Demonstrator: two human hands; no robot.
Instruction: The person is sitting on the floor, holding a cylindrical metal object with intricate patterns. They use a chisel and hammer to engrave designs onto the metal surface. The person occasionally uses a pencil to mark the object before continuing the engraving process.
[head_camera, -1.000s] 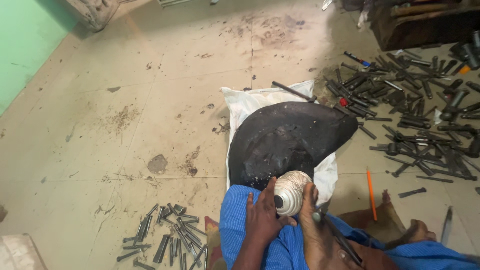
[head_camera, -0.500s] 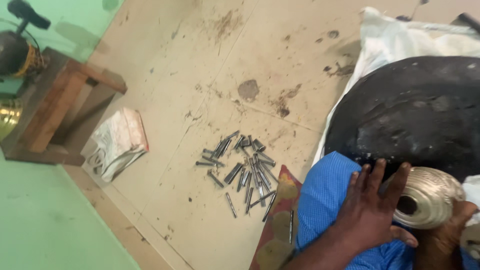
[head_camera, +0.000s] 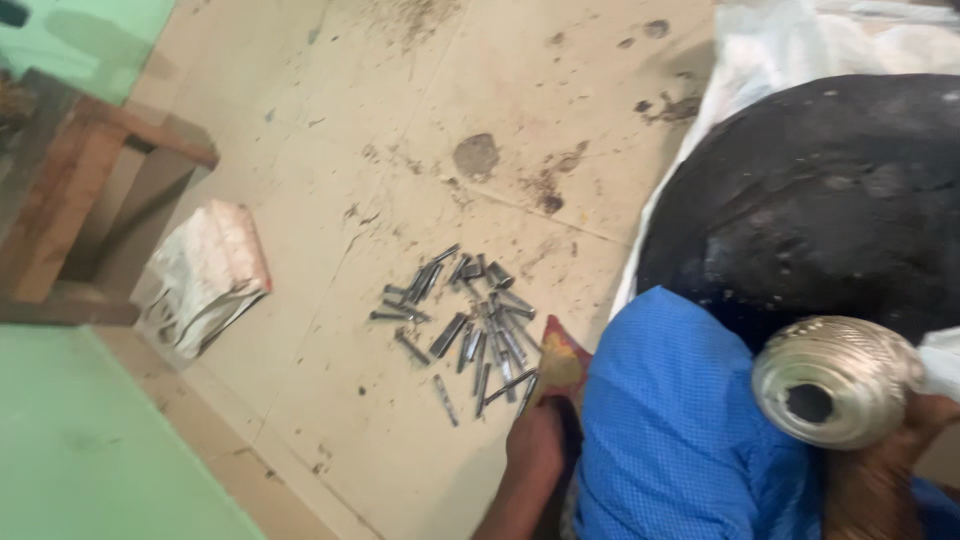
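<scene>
My right hand (head_camera: 885, 470) grips a silvery spool (head_camera: 835, 378) with a dark hole in its end, held over my blue-clad knee (head_camera: 670, 430) at the lower right. Only the hand's lower part shows under the spool. My left hand (head_camera: 537, 440) is down at the floor by the edge of a small red and yellow cloth (head_camera: 562, 362). Its fingers are blurred and partly hidden. Just beyond it lies a loose pile of short grey metal pieces (head_camera: 465, 310) on the stained floor.
A black rounded pad (head_camera: 830, 200) rests on a white sack (head_camera: 800, 50) at the right. A crumpled paper bag (head_camera: 205, 275) lies by a wooden stand (head_camera: 75, 190) at the left. A green surface (head_camera: 90, 450) fills the lower left corner.
The view has swung left and closer. My left hand has come off the spool and dropped to the floor beside the metal pieces. The right hand still holds the spool.
</scene>
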